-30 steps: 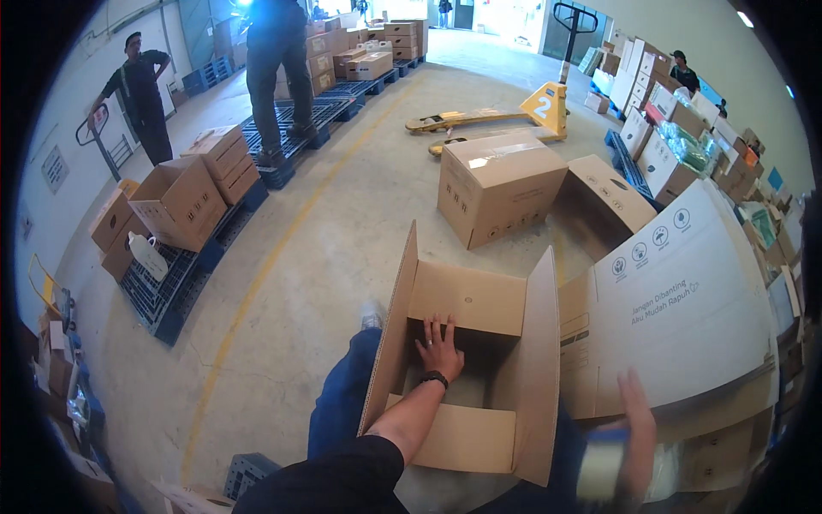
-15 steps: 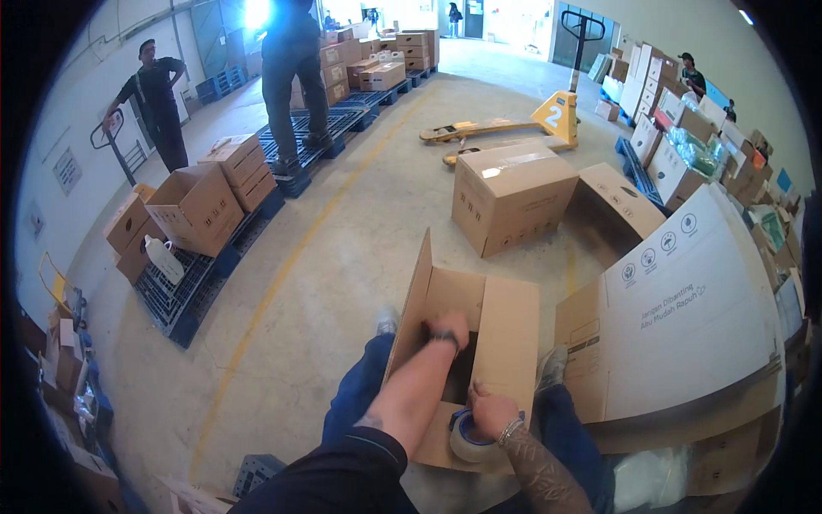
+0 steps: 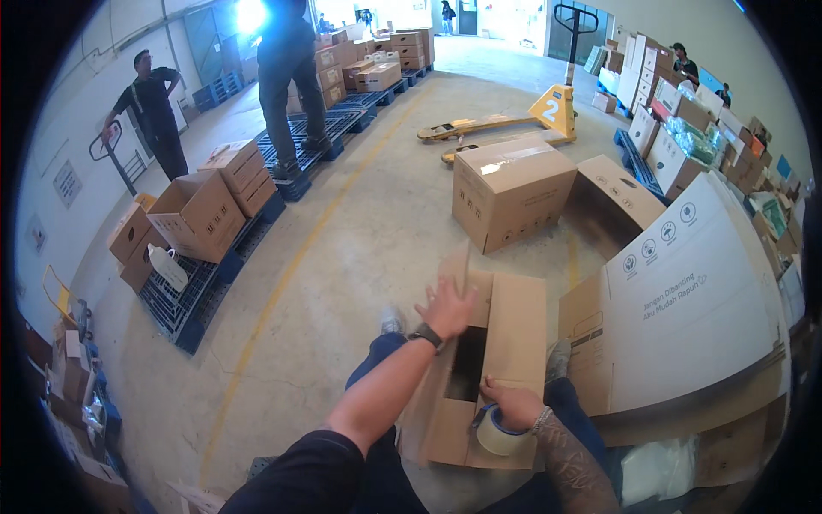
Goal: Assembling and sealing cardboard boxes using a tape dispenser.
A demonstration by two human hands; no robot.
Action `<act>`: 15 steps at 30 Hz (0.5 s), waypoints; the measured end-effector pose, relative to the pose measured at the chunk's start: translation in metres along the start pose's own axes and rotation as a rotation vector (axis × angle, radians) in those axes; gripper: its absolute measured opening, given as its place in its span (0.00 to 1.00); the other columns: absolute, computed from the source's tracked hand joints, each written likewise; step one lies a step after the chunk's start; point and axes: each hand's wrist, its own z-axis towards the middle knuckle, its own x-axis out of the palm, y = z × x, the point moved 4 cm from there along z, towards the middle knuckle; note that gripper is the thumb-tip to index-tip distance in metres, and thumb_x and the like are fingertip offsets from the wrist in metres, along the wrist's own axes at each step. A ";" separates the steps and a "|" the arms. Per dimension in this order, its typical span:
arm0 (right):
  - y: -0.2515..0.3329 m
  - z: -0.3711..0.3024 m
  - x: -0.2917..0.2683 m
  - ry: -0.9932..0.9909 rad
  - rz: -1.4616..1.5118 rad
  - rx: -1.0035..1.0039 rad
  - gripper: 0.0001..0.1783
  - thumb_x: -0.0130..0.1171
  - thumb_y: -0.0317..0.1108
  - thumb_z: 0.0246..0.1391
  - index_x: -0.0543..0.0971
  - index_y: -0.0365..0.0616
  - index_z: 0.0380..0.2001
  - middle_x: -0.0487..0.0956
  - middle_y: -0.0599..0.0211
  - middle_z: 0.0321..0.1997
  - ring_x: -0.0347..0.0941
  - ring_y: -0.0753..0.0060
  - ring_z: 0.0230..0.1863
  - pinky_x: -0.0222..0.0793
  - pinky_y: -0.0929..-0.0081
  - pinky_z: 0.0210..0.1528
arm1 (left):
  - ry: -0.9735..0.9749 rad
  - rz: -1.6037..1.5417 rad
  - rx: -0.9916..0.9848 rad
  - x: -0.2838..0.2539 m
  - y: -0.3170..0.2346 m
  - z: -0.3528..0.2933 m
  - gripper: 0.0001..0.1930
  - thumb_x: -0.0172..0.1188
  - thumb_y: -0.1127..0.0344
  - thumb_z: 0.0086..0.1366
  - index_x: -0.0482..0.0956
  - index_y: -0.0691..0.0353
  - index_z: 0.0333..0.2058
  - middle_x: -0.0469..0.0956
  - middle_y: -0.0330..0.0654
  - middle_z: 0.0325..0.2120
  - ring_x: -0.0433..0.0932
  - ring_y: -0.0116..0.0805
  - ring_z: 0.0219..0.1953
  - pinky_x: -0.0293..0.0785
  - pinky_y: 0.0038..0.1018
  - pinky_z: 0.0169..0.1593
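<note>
A brown cardboard box [image 3: 514, 334] stands between my legs, its top partly folded in around a dark gap. My left hand [image 3: 449, 308], fingers spread, lies against the tall left flap and tilts it inward. Beside the gap, my right hand [image 3: 511, 407] is closed around a roll of clear packing tape [image 3: 501, 435] with a blue edge. Its fingertips touch the edge of the right flap. The inside of the box is too dark to make out.
A taped box [image 3: 514, 197] stands ahead, beside an open box [image 3: 621, 201]. Flattened cardboard [image 3: 685, 300] leans at my right. Beyond is a yellow pallet jack [image 3: 552, 116]. Blue pallets [image 3: 184, 313] with boxes line the left, where people stand.
My left hand has come out of the box opening up to the left flap, which has swung inward. My right hand keeps the tape roll at the right flap.
</note>
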 end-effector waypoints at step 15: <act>0.043 -0.017 -0.038 -0.083 -0.121 -0.070 0.52 0.72 0.29 0.45 0.67 0.61 0.76 0.63 0.50 0.83 0.88 0.44 0.49 0.85 0.49 0.50 | 0.128 0.447 0.459 0.071 -0.014 -0.037 0.38 0.40 0.37 0.80 0.54 0.47 0.81 0.51 0.33 0.83 0.44 0.64 0.83 0.35 0.89 0.70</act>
